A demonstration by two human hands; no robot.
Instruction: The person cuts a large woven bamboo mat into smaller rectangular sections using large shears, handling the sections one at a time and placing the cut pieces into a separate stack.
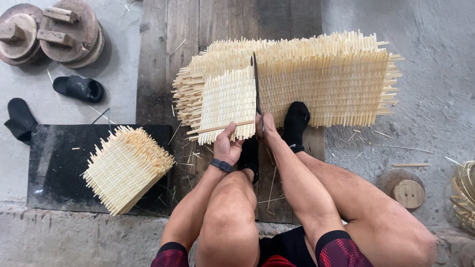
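Observation:
A long woven bamboo mat point(326, 84) lies across dark wooden planks point(208, 24). My left hand point(226, 143) grips the near edge of a smaller woven section point(227, 104) at the mat's left end, thumb by a loose bamboo slat point(220, 128). My right hand point(261, 126) is closed on the handle of a long dark blade point(256, 84) that stands upright in the seam between that section and the rest of the mat. My black-socked feet point(296, 123) press on the mat's near edge.
A stack of cut woven squares point(127, 167) rests on a black slab point(54, 163) at left. Round wooden moulds point(54, 32) and two black slippers point(79, 88) lie at top left. A round wooden disc point(408, 190) and bamboo coils point(465, 198) sit at right.

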